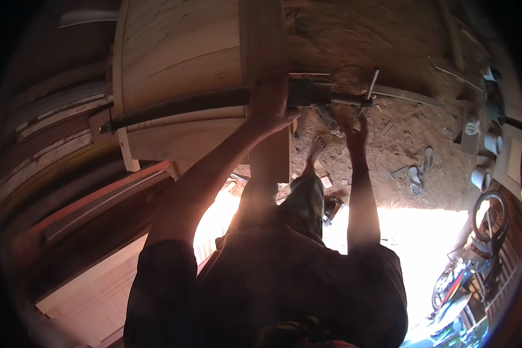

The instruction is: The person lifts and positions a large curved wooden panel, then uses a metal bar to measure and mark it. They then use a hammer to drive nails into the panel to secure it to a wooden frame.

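Observation:
A long dark bar clamp (180, 105) lies across a pale wooden panel (185, 52) framed with thicker boards. My left hand (268, 101) is wrapped round the clamp's bar, over the frame's right upright (264, 40). Beyond the frame's right edge are the clamp's thick jaw (309, 91) and its screw end, with a thin pale cross handle (373, 84) standing up from it. Just below this screw end is my right hand (355, 130). Its fingers are dark and blurred near the handle, so I cannot tell whether they grip it.
Stacked boards (46, 151) line the left side, and another panelled piece (98, 296) lies at lower left. Wood scraps litter the dirt floor (388, 139), with a pair of sandals (417, 174) on it. At right are pale buckets (480, 178), a wheel (490, 214) and a motorbike (458, 296).

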Motion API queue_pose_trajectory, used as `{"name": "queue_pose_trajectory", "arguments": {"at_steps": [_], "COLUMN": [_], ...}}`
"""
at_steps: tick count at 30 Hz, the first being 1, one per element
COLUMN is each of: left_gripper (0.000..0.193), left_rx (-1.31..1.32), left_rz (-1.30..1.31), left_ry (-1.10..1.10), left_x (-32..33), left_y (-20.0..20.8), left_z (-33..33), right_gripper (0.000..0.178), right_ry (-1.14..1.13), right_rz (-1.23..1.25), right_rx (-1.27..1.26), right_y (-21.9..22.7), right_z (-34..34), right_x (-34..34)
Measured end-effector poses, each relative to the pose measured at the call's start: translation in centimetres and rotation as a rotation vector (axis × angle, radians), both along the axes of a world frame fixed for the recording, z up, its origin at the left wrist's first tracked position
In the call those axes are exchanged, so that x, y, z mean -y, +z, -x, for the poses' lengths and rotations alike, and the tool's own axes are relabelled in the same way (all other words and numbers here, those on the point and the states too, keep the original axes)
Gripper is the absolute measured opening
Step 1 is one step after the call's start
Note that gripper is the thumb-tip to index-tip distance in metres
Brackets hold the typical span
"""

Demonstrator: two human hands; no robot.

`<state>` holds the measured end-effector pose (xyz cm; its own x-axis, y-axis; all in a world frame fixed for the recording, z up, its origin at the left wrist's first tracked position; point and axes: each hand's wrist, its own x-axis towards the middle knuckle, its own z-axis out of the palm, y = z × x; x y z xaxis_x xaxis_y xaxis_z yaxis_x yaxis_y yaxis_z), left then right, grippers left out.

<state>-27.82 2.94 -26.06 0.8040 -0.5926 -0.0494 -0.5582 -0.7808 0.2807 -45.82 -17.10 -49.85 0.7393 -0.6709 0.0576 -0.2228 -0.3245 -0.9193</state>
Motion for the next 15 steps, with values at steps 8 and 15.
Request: {"name": "queue_pose_trajectory", "arguments": {"at_steps": [8,15], "left_gripper": [0.086,0.094], "left_rx": [0.006,0.09], "left_rz": [-0.066,0.044], "left_ry": [-0.003,-0.07], "left_x": [-0.7,-1.7], "left_y": [-0.5,-0.8], "left_z": [0.2,0.0], "right_gripper": [0.017,0.016], "right_ry": [0.155,0.369], "right_rz": [-0.411,0.199], "right_rx": [-0.259,0.209], "right_y": [14.3,24.1], "right_z": [4.9,-8.4], "right_x": [-1.8,4.1]}}
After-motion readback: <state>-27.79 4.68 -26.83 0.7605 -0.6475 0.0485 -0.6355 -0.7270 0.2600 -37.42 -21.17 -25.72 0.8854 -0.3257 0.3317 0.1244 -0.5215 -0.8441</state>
